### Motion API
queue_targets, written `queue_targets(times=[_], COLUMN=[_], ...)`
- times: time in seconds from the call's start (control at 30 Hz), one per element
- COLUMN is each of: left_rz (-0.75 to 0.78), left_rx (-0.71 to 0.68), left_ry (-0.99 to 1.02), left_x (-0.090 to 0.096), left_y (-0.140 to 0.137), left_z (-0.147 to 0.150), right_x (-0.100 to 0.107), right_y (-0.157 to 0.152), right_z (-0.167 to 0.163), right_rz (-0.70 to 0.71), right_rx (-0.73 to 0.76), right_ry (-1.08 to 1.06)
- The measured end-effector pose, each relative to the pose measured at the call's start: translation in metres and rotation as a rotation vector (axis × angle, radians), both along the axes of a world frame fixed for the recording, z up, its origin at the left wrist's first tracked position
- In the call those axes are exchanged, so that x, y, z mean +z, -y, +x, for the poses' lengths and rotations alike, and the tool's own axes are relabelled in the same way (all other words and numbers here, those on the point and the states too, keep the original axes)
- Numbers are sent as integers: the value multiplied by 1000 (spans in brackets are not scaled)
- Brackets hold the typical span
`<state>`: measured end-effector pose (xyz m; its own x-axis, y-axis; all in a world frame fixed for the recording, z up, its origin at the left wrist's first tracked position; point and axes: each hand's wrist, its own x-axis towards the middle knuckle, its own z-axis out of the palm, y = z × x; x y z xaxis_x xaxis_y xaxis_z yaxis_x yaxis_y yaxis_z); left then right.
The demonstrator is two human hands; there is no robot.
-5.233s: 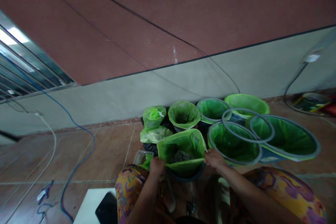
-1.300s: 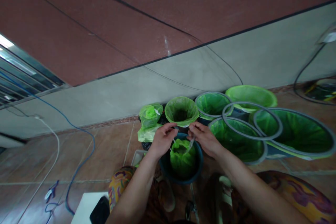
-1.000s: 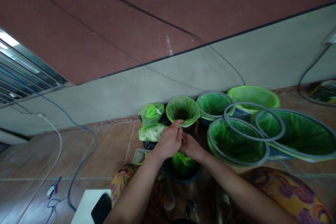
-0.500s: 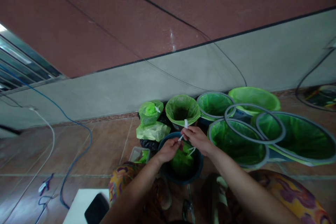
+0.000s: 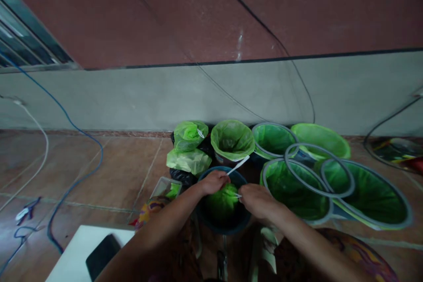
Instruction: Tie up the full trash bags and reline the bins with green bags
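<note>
A bright green plastic bag (image 5: 222, 206) lies gathered inside a dark blue bin (image 5: 243, 224) between my knees. My left hand (image 5: 215, 182) is closed at the bag's upper left side, pinching a flat white tie strip (image 5: 239, 165) whose free end sticks out up and to the right. On the other side of the bag's bunched top, my right hand (image 5: 257, 200) is closed on a short visible piece of white strip. Whether both pieces belong to one strip cannot be seen. Both hands hide part of the bag's top.
Several green-lined bins stand along the wall, including a bin (image 5: 233, 141) straight ahead. A loose grey ring (image 5: 345, 191) lies across bins at right. Tied green bags (image 5: 189, 162) and a clear tray (image 5: 165, 187) are at left. A phone (image 5: 103, 255) rests on a white surface (image 5: 74, 246).
My hands, close together above the bag, have separated to either side of its bunched top. My right hand moved down and right. The camera view has tilted.
</note>
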<state>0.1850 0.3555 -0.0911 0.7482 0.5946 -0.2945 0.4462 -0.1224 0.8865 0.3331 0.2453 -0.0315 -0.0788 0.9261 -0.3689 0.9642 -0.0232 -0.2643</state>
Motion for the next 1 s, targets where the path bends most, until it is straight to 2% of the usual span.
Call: queue_targets(times=[0.13,0.23,0.33,0.43,0.57,0.63,0.73,0.8,0.9,1.0], left_rz=[-20,-97,-221,-265,-313,-407,-527,-537,-460,-262], left_rx=[-160,-224,-214,-119,11,77,185,252,244,110], left_ry=[-16,-29,-5,100,175,198,236,230,145,31], left_x=[-5,-8,-12,-16,-17,-18,-19,-21,-21,-17], left_y=[-5,-8,-7,-4,-2,-3,-5,-6,-10,-15], left_z=[2,6,8,9,8,8,8,8,7,4], right_x=[24,26,16,3,-12,-20,-29,-32,-32,-35], right_y=[-35,-54,-66,-76,-78,-72,-58,-49,-40,-36], right_z=[0,0,4,15,33,37,33,26,17,18], right_rz=[-54,-14,-22,-35,22,-24,-218,-325,-361,-400], right_rx=[159,137,7,-131,-507,-584,-507,-469,-389,-272], right_ry=[67,12,-112,-321,-652,-689,-680,-659,-628,-635])
